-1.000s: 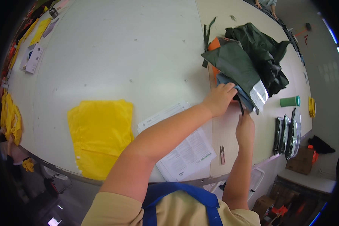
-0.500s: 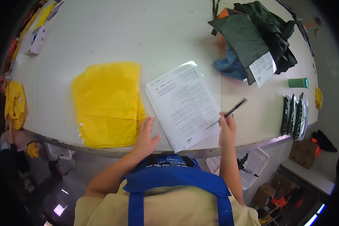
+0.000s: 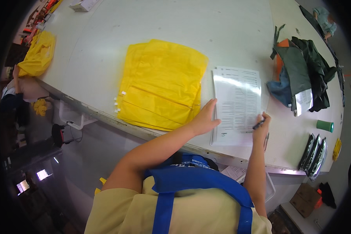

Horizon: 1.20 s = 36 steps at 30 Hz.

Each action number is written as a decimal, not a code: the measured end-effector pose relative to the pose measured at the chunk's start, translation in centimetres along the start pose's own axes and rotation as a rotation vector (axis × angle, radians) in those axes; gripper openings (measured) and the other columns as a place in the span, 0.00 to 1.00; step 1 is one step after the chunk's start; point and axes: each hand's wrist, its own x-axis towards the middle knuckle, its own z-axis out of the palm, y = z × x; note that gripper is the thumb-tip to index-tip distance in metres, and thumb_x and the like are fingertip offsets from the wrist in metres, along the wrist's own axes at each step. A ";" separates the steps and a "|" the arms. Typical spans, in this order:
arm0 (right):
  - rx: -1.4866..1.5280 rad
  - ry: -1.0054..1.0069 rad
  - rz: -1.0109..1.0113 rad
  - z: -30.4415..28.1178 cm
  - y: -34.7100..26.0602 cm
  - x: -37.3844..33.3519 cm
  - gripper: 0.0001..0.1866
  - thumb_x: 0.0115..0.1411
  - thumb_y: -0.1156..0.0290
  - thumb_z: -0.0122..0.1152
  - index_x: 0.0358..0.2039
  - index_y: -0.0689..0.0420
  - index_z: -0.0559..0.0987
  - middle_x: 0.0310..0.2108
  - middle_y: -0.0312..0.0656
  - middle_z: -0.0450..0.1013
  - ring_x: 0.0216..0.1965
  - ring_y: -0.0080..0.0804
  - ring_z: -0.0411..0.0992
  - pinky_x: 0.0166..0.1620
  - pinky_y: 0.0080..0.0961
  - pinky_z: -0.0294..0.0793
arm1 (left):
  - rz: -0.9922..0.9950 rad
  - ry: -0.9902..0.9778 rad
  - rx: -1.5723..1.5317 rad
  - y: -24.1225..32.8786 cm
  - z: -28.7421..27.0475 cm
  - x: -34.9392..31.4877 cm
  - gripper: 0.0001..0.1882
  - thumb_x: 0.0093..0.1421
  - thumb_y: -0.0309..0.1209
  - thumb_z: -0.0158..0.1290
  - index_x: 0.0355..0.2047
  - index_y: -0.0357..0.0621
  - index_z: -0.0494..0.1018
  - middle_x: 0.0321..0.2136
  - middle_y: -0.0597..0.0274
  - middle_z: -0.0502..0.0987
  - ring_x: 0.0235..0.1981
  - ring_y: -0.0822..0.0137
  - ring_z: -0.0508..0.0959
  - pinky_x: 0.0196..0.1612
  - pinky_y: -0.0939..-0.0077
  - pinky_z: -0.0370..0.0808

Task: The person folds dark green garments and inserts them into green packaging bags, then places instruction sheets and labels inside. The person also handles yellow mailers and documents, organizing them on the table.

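Note:
A stack of printed sheets (image 3: 238,105), its upper part glossy with glare, lies on the table in front of me. My left hand (image 3: 206,119) rests along its left edge, fingers stretched out and thumb apart, holding nothing. At the stack's lower right edge, my right hand (image 3: 261,126) is closed around a black pen (image 3: 258,124), which points down toward the paper. A folded yellow plastic-like garment (image 3: 163,85) with a zip across it lies left of the sheets, close to my left hand. A thin dark tool (image 3: 266,142) lies beside my right wrist, its kind unclear.
Dark green garments (image 3: 306,70) with a paper tag lie at the right, near a green cylinder (image 3: 325,126) and several black packets (image 3: 312,156). Another person's arm (image 3: 16,80) reaches a yellow garment (image 3: 39,54) at far left. The table's front edge (image 3: 144,134) runs before me.
The view has turned, so the table and its things sit farther right and tilted. In my right hand the pen has swung from pointing up and away to pointing down at the paper.

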 end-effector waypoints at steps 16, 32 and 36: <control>-0.335 0.085 0.334 -2.7 -1.5 1.3 0.30 0.56 0.59 0.60 0.55 0.63 0.67 0.40 0.54 0.74 0.46 0.50 0.71 0.49 0.38 0.68 | -0.112 -0.036 1.059 -0.2 -12.5 -9.0 0.36 0.54 0.54 0.53 0.61 0.61 0.60 0.58 0.50 0.60 0.55 0.47 0.62 0.54 0.47 0.60; -0.335 -0.274 -0.484 7.0 -17.7 -16.2 0.37 0.52 0.64 0.64 0.59 0.61 0.59 0.63 0.56 0.49 0.65 0.58 0.44 0.63 0.52 0.44 | 0.229 0.521 0.844 -4.5 -17.7 -16.4 0.29 0.52 0.36 0.57 0.55 0.48 0.66 0.56 0.50 0.62 0.58 0.49 0.60 0.60 0.53 0.56; -0.186 -0.474 -0.850 10.9 -21.9 -18.4 0.34 0.52 0.65 0.63 0.57 0.61 0.62 0.62 0.55 0.52 0.64 0.59 0.46 0.63 0.51 0.44 | 0.126 0.839 0.762 -6.7 -15.7 -23.4 0.28 0.52 0.34 0.55 0.55 0.48 0.65 0.56 0.51 0.61 0.57 0.48 0.61 0.59 0.52 0.56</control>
